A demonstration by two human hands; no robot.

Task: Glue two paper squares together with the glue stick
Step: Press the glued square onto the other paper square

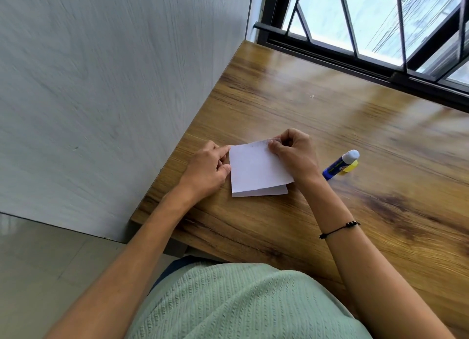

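A white paper square [256, 167] lies on top of a second white paper square, whose lower edge [264, 192] peeks out beneath it, on the wooden table [355, 125]. My left hand [209, 170] touches the top square's left edge with fingertip and thumb. My right hand [294, 153] pinches the top square's far right corner. A blue and yellow glue stick [341, 165] with a white cap lies on its side just right of my right hand, untouched.
The table's left edge runs close beside my left hand, with a grey wall [101, 97] beyond it. A black-framed window [368, 34] borders the table's far side. A black cord bracelet [338, 229] sits on my right wrist.
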